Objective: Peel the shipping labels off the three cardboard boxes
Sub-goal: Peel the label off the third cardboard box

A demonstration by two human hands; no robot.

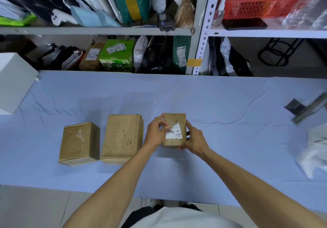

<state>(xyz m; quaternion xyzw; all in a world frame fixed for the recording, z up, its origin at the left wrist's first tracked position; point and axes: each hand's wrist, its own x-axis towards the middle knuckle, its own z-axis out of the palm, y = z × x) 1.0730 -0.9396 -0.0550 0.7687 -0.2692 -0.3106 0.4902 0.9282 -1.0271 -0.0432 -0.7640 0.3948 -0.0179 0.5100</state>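
Left grip [156, 132] is pinching the lifted corner of the white label [174, 132], and my right grip [193, 140] is clamped around the near right edge of the small box [174, 121], holding it on the blue bench [221, 103]. Just left of the left grip sits the bigger box [122, 139], then the third box [79, 143] beyond it, both showing bare cardboard tops.

Both bare forearms reach forward, converging over the near part of the table. The left hand [155, 133] is curled, thumb and forefinger pinched together. The right hand [193, 139] is cupped, fingers bent in a loose grip, wrist angled inward.
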